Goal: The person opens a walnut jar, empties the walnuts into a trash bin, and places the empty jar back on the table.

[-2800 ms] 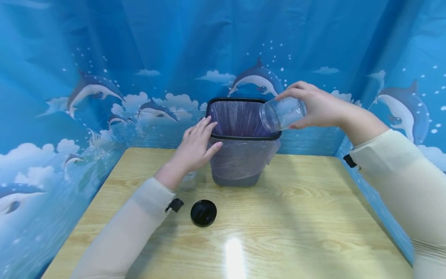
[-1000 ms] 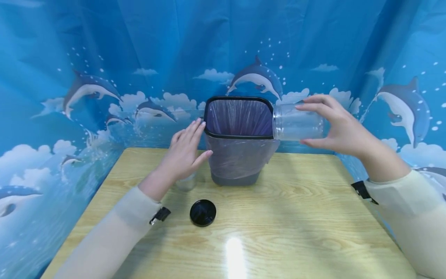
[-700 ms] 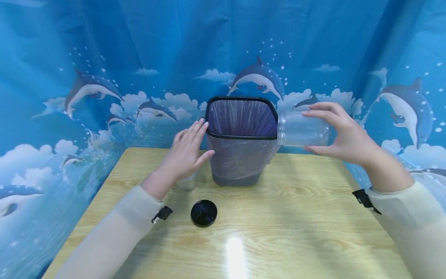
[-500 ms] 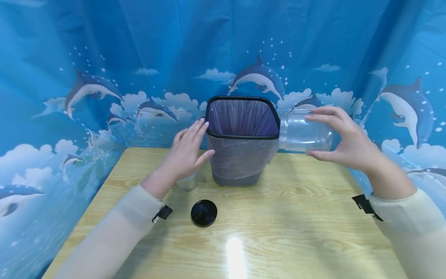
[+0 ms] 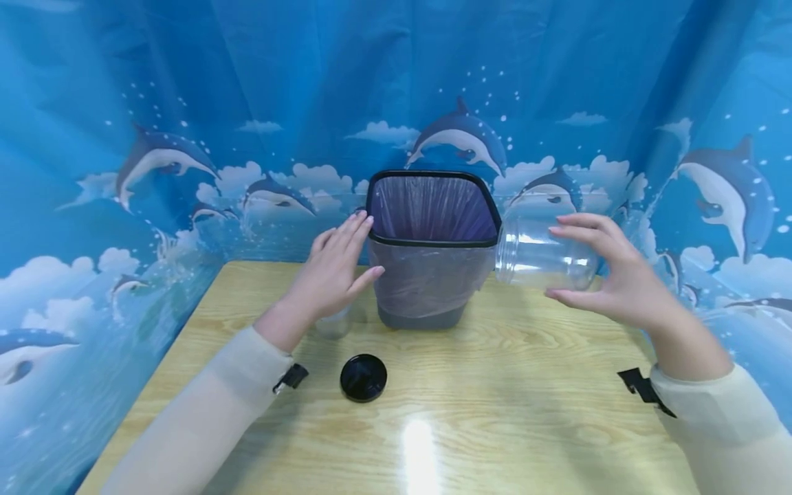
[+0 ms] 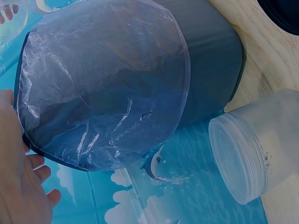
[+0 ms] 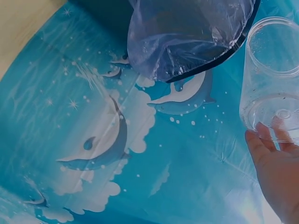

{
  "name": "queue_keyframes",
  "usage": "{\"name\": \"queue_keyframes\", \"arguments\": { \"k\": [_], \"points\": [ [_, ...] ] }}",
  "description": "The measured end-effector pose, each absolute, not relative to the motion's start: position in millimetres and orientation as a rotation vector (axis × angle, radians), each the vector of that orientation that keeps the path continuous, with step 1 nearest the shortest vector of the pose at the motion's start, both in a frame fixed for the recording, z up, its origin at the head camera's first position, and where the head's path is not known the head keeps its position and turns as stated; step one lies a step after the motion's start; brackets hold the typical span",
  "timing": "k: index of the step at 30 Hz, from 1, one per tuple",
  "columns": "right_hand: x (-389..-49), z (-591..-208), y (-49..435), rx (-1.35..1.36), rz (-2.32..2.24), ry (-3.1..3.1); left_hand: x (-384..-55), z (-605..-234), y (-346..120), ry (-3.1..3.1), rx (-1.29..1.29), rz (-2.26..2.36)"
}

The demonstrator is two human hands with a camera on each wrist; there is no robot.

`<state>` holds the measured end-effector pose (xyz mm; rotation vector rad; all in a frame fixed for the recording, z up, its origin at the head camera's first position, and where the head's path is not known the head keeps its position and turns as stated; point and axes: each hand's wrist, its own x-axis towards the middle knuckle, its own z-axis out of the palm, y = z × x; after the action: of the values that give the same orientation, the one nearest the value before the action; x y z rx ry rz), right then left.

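My right hand (image 5: 631,278) grips a clear jar (image 5: 535,254) near its base, between thumb and fingers. The jar lies on its side in the air, its uncapped mouth toward the right rim of the bin (image 5: 427,282). In the right wrist view, small dark specks show inside the jar (image 7: 271,88). A thin plastic bag lines the black-rimmed bin and folds over its outside. My left hand (image 5: 328,271) has its fingers extended, fingertips at the bin's left rim. Partly hidden under that hand, a second clear jar (image 6: 261,144) stands on the table.
A round black lid (image 5: 364,377) lies on the wooden table (image 5: 495,412) in front of the bin. Blue curtains (image 5: 297,82) printed with dolphins hang behind and at both sides of the table.
The right hand has drawn the jar right and down, from over the bin's opening to beside its right rim. The jar looks clearer now. The left hand has hardly moved lately.
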<state>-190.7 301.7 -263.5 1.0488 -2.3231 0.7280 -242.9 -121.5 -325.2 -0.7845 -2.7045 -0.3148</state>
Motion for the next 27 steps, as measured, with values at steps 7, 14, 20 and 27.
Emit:
{"name": "queue_keyframes", "arguments": {
  "k": [7, 14, 20, 27],
  "points": [
    [-183, -278, 300, 0.964, 0.839, -2.368, -242, -324, -120, -2.715, -0.781, -0.294],
    [-185, -307, 298, 1.109, 1.1, -2.263, -241, -324, -121, -2.726, -0.772, -0.289],
    [-182, -329, 297, 1.113, 1.314, -2.231, -241, -325, -120, -2.715, -0.78, -0.298],
    [-183, -352, 293, 1.188, 1.508, -2.145, -242, -326, -121, -2.709, -0.773, -0.296]
  ]
}}
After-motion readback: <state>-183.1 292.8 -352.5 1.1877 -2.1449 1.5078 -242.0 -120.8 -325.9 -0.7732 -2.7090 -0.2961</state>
